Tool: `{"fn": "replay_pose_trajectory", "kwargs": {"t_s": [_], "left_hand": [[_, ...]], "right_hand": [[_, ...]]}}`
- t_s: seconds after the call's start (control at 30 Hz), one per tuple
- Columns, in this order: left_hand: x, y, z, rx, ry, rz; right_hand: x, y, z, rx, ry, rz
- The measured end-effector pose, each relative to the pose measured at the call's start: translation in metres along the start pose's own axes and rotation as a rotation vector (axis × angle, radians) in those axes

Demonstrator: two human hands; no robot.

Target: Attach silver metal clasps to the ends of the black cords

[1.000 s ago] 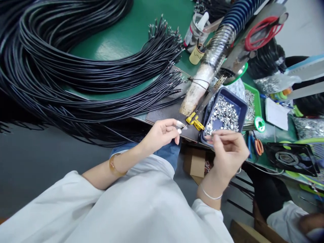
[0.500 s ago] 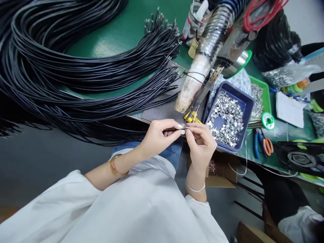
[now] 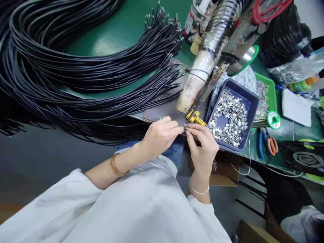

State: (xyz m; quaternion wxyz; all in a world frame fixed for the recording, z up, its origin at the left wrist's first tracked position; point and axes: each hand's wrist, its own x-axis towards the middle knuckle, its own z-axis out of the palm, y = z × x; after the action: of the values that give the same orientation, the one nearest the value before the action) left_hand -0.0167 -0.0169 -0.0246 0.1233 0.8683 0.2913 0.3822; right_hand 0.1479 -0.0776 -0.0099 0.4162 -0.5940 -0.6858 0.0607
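My left hand (image 3: 160, 136) is closed, thumb and fingers pressed together, over a black cable that its fingers now mostly hide. Facing it, my right hand (image 3: 204, 143) pinches with thumb and forefinger at the small cable end (image 3: 185, 129). The fingertips of both hands nearly meet there, just in front of the table edge. Whether a tiny metal part is on the cable end is too small to tell. Right behind the fingers lies a yellow tool (image 3: 196, 118). Beside my right hand stands a blue bin (image 3: 249, 108) of small silver metal pieces (image 3: 229, 116).
Thick bundles of black cables (image 3: 101, 72) cover the table's left, their stripped ends towards the middle. A wrapped duct hose (image 3: 193, 81) slants down over the table. To the right are a green tray (image 3: 272, 91), a solder spool (image 3: 273, 120), pliers (image 3: 267, 143) and a fan (image 3: 303, 157).
My left hand has turned over, so its back and ring now show and the cable is hidden. My right hand keeps its pinch. The view has shifted slightly.
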Motion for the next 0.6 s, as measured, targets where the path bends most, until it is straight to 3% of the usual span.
{"fn": "replay_pose_trajectory", "kwargs": {"t_s": [0.13,0.23,0.33,0.43,0.6], "left_hand": [[-0.003,0.009,0.0,-0.237,0.029,-0.14],[-0.002,0.015,-0.004,-0.713,-0.067,-0.459],[0.003,0.015,-0.011,-1.141,-0.213,-0.74],[0.009,0.009,-0.014,-1.301,-0.244,-0.85],[0.013,0.004,-0.011,-1.279,-0.096,-0.927]], "right_hand": [[-0.003,-0.005,0.007,0.238,0.098,0.152],[-0.005,-0.007,0.015,0.501,0.148,0.283],[-0.006,-0.006,0.021,0.583,0.16,0.312],[-0.005,-0.005,0.021,0.448,0.221,0.248],[-0.003,-0.008,0.012,0.092,0.404,-0.054]]}}
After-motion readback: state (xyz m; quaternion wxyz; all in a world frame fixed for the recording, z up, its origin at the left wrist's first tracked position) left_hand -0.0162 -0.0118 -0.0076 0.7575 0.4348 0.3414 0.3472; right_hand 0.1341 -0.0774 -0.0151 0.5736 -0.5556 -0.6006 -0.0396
